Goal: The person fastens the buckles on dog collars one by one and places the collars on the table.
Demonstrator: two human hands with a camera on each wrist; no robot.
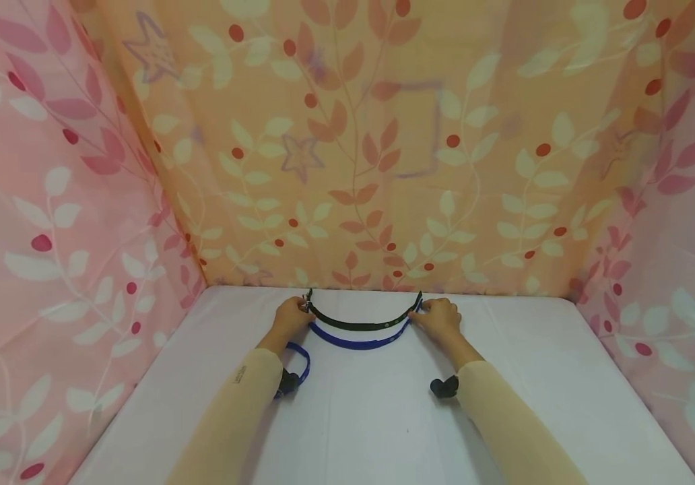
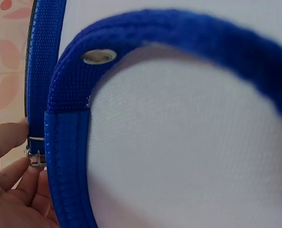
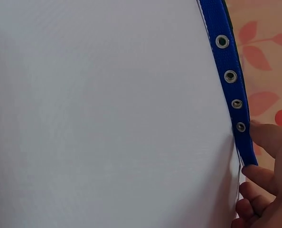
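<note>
A blue collar point(image 1: 356, 345) and a dark green collar point(image 1: 359, 327) curve side by side between my two hands near the table's far edge. My left hand point(image 1: 289, 318) pinches the buckle end; the metal buckle point(image 2: 35, 157) shows at its fingertips in the left wrist view. At the opposite end, my right hand point(image 1: 441, 318) grips the straps between thumb and fingers. Metal eyelets point(image 3: 230, 76) run along the blue strap in the right wrist view, with a thin dark edge behind it. Another blue collar point(image 2: 67, 161) forms a loop beside my left wrist.
A white-covered table point(image 1: 372, 431) lies under my arms. Behind it hangs an orange leaf-patterned curtain point(image 1: 353, 168), with pink patterned curtains at both sides. Black wrist cameras point(image 1: 444, 387) sit at the sleeve cuffs.
</note>
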